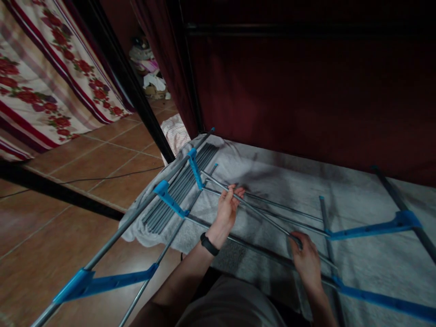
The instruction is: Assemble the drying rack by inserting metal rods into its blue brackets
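Note:
A thin grey metal rod [264,215] slants across the middle, above the other bars. My left hand [230,202], with a dark band on its wrist, pinches it near its far left part, some fingers extended. My right hand [304,254] is closed around the rod's near right end. Beneath and around both hands lies a frame of grey tubes [243,245] joined by blue plastic brackets. One blue bracket [172,200] and another blue bracket [195,168] stand left of my left hand. A long blue arm [371,229] reaches right, beyond my right hand.
A bundle of several grey rods [180,190] lies on a grey blanket [279,168]. Dark red cloth [306,104] hangs behind. Black posts [136,91] and a floral curtain [64,77] stand left, over a tiled floor [102,159] with a dark cable [112,176].

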The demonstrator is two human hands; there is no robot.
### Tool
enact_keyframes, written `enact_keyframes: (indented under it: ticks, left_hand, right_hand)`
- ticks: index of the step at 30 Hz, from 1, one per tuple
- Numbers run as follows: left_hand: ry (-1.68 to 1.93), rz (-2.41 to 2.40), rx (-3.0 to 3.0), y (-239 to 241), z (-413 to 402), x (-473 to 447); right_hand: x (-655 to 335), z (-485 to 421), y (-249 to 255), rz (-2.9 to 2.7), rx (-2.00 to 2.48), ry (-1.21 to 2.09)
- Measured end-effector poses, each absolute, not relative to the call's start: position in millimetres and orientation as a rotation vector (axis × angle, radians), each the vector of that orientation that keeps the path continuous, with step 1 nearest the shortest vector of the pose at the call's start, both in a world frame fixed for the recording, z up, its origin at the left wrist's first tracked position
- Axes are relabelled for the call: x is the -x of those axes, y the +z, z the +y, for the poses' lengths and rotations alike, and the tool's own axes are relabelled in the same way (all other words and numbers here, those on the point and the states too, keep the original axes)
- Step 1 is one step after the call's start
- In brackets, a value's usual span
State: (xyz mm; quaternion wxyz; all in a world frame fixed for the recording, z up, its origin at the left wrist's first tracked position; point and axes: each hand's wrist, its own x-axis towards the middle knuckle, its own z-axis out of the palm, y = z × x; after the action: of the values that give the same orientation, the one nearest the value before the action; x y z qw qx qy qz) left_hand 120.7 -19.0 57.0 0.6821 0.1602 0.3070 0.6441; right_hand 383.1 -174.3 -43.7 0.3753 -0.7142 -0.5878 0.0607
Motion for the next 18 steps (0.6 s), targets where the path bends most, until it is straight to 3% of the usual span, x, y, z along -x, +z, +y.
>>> enact_keyframes:
  ticks: [18]
  left_hand:
    - [1.422,0.830,-0.264,23,-14,-93]
  right_hand:
    - [-385,-174,-41,-1.701,1.780,-0.104]
